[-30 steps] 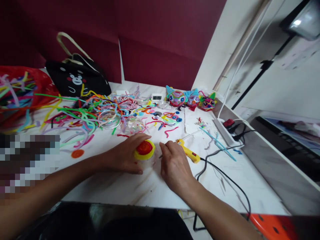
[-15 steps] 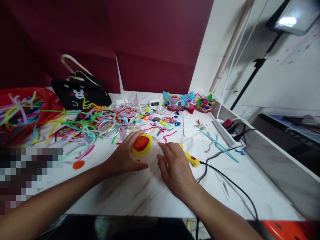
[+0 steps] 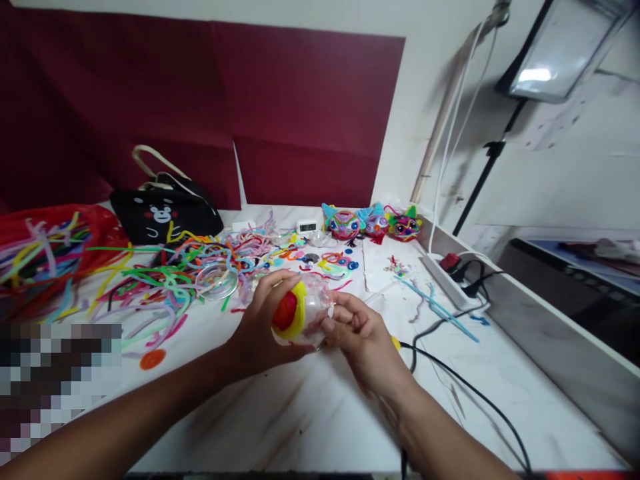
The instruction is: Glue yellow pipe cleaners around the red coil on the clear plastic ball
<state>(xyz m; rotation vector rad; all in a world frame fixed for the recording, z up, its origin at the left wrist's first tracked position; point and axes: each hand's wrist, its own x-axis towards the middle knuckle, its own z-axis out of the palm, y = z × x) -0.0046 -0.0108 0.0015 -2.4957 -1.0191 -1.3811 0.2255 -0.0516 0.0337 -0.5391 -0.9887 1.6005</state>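
My left hand (image 3: pixel 260 327) is wrapped round a clear plastic shell (image 3: pixel 313 313) that carries a red and yellow coiled disc (image 3: pixel 290 312) on one side. It is lifted off the white table (image 3: pixel 300 413). My right hand (image 3: pixel 360 333) grips the other side of the same shell, fingers curled against it. A yellow glue gun (image 3: pixel 396 343) lies on the table just behind my right hand, mostly hidden by it.
Loose coloured pipe cleaners (image 3: pixel 150 273) cover the left and middle of the table, with a red bag (image 3: pixel 30 233) of more. A black tote bag (image 3: pixel 160 213), a clear dish (image 3: pixel 216 280), three finished colourful figures (image 3: pixel 373 223), a power strip (image 3: pixel 445 277) and black cables (image 3: pixel 460 380) lie around.
Both hands have lifted the shell with the red and yellow disc off the table and turned it sideways. The camera view has tilted upward.
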